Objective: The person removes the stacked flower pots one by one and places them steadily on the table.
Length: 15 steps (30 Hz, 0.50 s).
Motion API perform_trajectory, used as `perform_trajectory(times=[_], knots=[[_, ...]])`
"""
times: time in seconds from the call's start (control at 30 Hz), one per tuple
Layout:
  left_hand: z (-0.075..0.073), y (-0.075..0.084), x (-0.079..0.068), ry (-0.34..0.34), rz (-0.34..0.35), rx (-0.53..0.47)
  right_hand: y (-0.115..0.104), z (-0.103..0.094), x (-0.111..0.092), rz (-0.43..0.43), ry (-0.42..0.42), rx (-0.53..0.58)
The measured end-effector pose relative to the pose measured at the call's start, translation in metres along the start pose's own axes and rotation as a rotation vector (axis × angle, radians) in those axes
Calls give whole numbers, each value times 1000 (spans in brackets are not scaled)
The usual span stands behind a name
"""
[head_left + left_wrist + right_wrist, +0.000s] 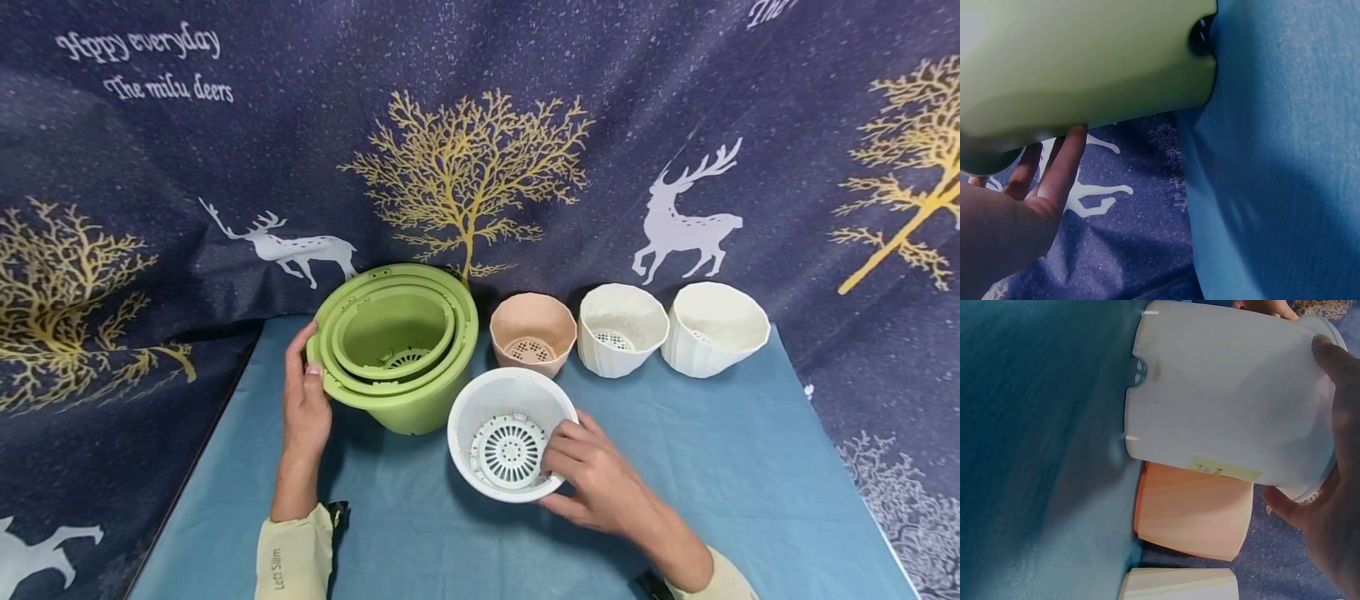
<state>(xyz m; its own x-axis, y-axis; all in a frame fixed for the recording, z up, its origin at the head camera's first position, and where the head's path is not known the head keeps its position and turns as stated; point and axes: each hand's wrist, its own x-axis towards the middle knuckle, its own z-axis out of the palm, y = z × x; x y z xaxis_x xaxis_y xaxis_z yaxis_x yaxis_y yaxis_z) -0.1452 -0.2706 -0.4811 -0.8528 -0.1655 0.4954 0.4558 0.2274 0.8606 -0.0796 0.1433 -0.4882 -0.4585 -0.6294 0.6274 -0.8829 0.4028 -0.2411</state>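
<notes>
On the left of the head view, my left hand (306,408) holds the rim of a large green flowerpot (412,412), thumb over the edge. A smaller green flowerpot (386,329) sits nested inside it. In the left wrist view, fingers (1066,162) lie along the green pot's outer wall (1097,75). My right hand (596,475) grips the near right rim of a white flowerpot (472,408), fingers inside and thumb outside. The white pot tilts toward me, showing its slotted bottom. Its side (1210,381) bears a yellow label (1225,469) in the right wrist view.
Behind the white pot stands a pinkish faceted pot (517,317). Two cream faceted pots, one in the middle (618,354) and one at the right (701,354), continue that row. A blue cloth (420,533) covers the table, and a dark printed curtain (495,50) hangs behind.
</notes>
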Motion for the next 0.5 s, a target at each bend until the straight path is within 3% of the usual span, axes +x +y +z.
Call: perform_trajectory(times=[0.23, 0.5], knots=[[-1, -1, 1, 8, -1, 49, -3, -1, -2, 37, -42, -28], [-1, 1, 0, 10, -20, 37, -5, -2, -1, 18, 13, -46]])
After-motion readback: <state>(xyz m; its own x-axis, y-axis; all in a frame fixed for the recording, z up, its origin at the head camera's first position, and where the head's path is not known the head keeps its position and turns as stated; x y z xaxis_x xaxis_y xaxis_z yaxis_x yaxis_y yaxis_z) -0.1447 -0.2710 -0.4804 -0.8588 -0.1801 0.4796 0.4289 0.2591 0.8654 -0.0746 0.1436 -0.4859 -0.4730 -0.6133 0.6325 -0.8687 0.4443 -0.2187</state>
